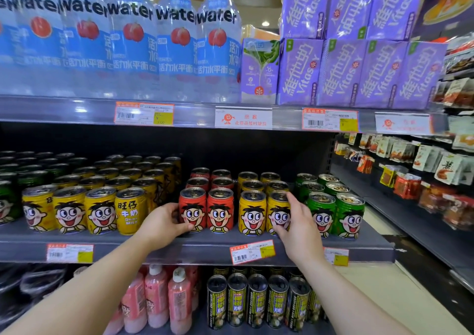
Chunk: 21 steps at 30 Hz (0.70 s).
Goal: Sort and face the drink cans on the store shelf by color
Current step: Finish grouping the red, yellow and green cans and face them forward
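overhead, a row of water bottles [133, 40] fills the upper shelf at left, with purple drink cartons [359, 73] stacked to their right, and price tags [143, 113] clipped along that shelf's edge. below the can shelf [205, 247] stand pink bottles [156, 298] and dark cans [256, 301], and snack packets [415, 178] hang on the far right rack. nothing stands between the hands and the front row. the green cans at the far left edge are cut off by the frame, and the rear rows show only their tops, so their faces cannot be made out. all cans stand upright, long axis vertical, and most front ones show the cartoon face toward the near side; one yellow can [129, 210] in the left group is turned to show lettering instead. the left hand [161, 223] curls around the left side of the front red can [192, 209], thumb across its lower front. the right hand [298, 222] grips the right side of a front yellow can [278, 213], just left of the green cans [336, 214].
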Available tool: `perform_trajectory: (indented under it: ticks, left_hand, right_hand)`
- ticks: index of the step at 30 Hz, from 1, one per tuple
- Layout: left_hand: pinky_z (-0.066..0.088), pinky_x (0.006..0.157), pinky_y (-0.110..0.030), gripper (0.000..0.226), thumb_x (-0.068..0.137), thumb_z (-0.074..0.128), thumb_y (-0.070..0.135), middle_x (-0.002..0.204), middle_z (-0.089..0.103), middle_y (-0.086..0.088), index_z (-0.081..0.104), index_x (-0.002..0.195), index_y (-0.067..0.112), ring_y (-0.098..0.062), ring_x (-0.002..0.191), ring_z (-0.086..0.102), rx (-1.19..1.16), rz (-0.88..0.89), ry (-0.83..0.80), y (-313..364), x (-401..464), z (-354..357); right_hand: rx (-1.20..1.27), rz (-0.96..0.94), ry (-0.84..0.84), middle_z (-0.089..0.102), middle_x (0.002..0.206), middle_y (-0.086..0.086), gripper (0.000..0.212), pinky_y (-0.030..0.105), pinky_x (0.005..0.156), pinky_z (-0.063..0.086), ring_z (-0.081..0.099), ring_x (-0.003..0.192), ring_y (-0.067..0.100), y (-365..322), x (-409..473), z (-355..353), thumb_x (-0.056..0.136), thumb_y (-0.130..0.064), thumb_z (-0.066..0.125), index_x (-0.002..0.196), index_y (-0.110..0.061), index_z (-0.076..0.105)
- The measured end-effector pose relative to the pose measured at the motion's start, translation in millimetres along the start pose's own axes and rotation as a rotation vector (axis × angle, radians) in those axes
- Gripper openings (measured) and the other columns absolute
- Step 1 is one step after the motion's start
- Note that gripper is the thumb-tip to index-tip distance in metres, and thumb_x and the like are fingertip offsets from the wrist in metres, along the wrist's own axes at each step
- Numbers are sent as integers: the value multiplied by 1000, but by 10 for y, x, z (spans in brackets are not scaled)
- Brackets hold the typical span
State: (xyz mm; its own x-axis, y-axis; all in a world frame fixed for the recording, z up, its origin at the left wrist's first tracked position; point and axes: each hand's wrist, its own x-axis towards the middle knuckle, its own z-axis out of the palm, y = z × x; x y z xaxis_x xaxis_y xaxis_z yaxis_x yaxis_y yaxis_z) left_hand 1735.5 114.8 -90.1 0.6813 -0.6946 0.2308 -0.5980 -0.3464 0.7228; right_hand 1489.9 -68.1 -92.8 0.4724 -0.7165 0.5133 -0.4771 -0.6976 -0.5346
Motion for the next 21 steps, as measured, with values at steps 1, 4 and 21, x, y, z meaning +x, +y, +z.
perform_trajectory:
  ticks: [1, 4, 21]
  left_hand:
    - [49, 81, -22, 58, 73, 80, 23, 100, 66, 7, 54, 124, 14, -9, 92, 62, -4, 0, -3, 4, -1, 1]
    - [47, 79, -20, 55, 74, 79, 23, 95, 64, 10, 55, 123, 14, -7, 89, 62, 1, -1, 0, 25, -13, 9]
    - [52, 83, -35, 56, 71, 77, 42, 109, 65, 0, 58, 118, 18, -19, 105, 59, 123, 90, 320, 295, -334, 128]
  right_hand:
    - [7, 3, -1, 41, 142, 2, 80, 35, 91, 49, 51, 118, 23, -3, 8, 6, 84, -28, 68, 147, -31, 19]
    - [22, 6, -9, 39, 144, 2, 79, 34, 90, 48, 53, 115, 22, 2, 14, 13, 85, -27, 68, 147, -31, 19]
    - [-133, -194, -160, 44, 131, -3, 54, 36, 100, 35, 36, 121, 20, -125, -227, 47, 89, -46, 53, 140, -37, 37]
